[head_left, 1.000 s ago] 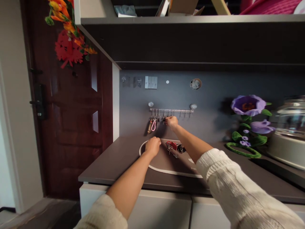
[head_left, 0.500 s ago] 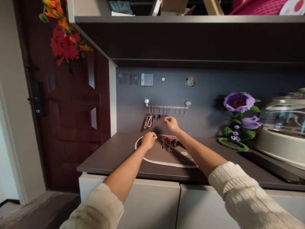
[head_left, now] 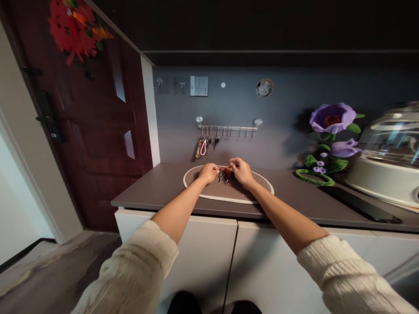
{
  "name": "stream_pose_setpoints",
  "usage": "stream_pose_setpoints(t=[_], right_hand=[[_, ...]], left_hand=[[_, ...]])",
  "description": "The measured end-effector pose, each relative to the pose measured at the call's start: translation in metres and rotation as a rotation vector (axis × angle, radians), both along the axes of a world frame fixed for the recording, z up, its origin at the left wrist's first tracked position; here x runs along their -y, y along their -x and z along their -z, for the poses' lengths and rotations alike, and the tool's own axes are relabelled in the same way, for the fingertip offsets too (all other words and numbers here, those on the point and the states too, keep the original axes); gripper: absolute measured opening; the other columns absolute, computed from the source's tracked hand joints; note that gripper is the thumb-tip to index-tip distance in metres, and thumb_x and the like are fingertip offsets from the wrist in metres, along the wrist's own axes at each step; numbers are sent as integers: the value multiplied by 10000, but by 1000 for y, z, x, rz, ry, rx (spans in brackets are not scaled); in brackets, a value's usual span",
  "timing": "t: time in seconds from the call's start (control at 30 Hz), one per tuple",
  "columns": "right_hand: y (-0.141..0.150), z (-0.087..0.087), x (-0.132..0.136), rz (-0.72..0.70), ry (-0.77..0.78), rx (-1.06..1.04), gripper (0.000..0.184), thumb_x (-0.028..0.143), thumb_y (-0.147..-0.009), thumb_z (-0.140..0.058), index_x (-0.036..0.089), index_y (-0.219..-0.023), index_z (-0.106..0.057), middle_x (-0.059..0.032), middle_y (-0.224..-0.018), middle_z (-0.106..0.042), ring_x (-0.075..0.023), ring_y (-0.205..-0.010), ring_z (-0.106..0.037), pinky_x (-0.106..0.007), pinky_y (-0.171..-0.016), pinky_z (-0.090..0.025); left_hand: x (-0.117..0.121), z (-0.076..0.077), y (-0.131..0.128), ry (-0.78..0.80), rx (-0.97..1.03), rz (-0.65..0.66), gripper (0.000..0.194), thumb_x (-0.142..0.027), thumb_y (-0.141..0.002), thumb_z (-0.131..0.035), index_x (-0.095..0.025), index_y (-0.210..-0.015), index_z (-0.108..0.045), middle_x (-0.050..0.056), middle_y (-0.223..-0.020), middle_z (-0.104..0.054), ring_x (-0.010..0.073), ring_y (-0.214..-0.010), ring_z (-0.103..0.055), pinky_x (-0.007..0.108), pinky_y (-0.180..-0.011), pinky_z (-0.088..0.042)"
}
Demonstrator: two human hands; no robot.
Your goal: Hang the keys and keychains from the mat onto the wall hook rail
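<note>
So the loose keys (head_left: 225,179) are on the mat (head_left: 229,192), around the middle of the frame. Right hand (head_left: 241,171) is over their right side, fingers bent, can't tell if it's got any. Left hand (head_left: 208,173) is curled just beside them, can't tell if anything's in it. Other keys (head_left: 217,140) hang from the rack (head_left: 228,128), upper middle.

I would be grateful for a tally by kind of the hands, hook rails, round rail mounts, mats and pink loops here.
Hands: 2 (left hand, right hand)
Hook rail: 1
Round rail mounts: 2
Mat: 1
Pink loop: 1
Total: 7
</note>
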State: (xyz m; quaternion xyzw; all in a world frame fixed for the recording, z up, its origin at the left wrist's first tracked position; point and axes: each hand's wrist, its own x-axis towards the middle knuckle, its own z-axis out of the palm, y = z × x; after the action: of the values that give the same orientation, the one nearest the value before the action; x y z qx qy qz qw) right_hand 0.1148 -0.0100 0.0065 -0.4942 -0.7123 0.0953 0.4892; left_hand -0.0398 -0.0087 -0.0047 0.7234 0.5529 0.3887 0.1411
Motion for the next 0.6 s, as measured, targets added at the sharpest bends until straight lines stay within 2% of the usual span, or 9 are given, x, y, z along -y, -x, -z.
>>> stream_pose_setpoints(t=[0.13,0.27,0.4,0.6], right_hand=[[-4,6,5,46,-5,125,223,154,-793,-455,157,-973,-587,-56,-840,-665,-130,-810,-604,-251,-796,-421],[-5,9,4,84,3,198,248,125,-780,-441,163,-968,-599,-61,-874,-665,-134,-822,-596,-242,-785,-414],[-4,13,0,99,3,268,244,150,-776,-458,171,-969,-606,-68,-918,-664,-142,-827,-594,-234,-762,-411],[-2,13,-2,96,8,304,226,188,-778,-475,173,-955,-614,-71,-900,-667,-157,-818,-590,-236,-742,-404]], left_hand=[[-5,-1,-2,31,-51,1,121,-134,-704,-540,-132,-707,-661,27,-657,-629,107,-588,-516,238,-655,-427],[-14,2,-8,31,-39,-18,127,-138,-709,-531,-130,-726,-656,32,-676,-632,106,-599,-513,242,-668,-425],[-22,11,-12,-6,-38,51,161,-144,-728,-506,-144,-781,-658,29,-734,-646,111,-659,-533,239,-704,-425],[-29,21,-9,-51,-111,139,160,-162,-729,-507,-141,-723,-665,16,-686,-639,115,-670,-537,231,-705,-420]])
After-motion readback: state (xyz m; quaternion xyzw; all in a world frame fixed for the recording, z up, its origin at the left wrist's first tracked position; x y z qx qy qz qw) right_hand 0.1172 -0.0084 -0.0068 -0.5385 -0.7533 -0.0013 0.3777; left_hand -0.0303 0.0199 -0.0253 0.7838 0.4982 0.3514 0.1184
